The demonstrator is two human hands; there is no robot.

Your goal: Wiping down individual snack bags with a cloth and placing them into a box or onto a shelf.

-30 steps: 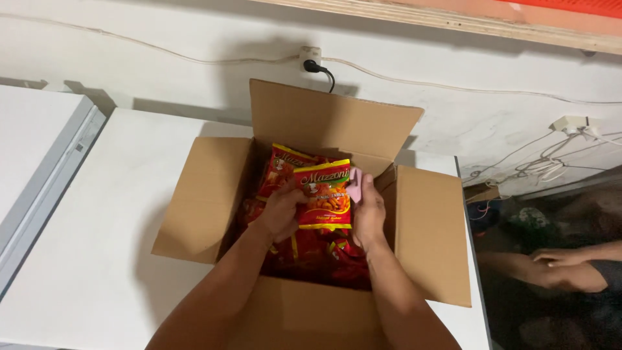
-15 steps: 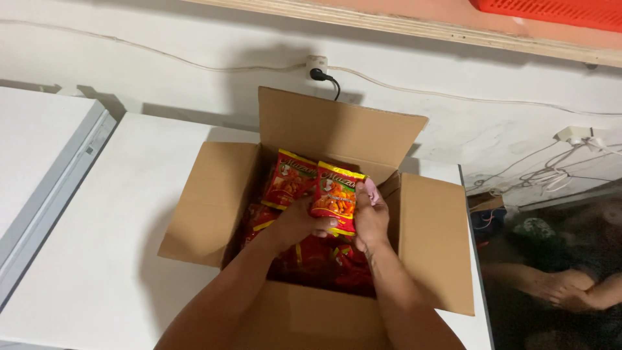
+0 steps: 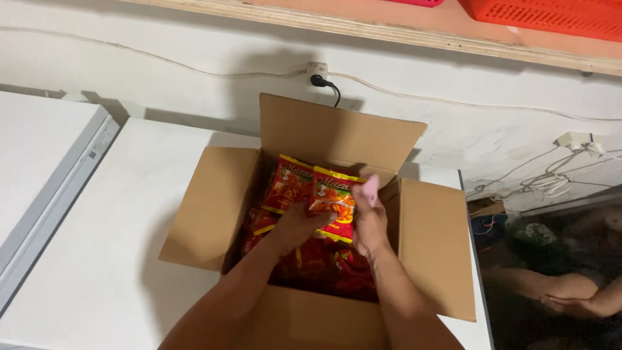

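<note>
An open cardboard box stands on a white surface, its four flaps spread outward. Inside lie several red and yellow snack packets. My left hand and my right hand both grip one upright snack packet near the far side of the box. A second upright packet leans right beside it on the left, against the back wall. More packets lie flat below my forearms.
A white wall with a socket and black plug rises behind the box. A wooden shelf holds an orange crate. Another person's arm rests low at the right, near loose cables.
The packet in my hands has moved farther back and lower into the box, settling next to the other upright packet. The camera view has shifted slightly.
</note>
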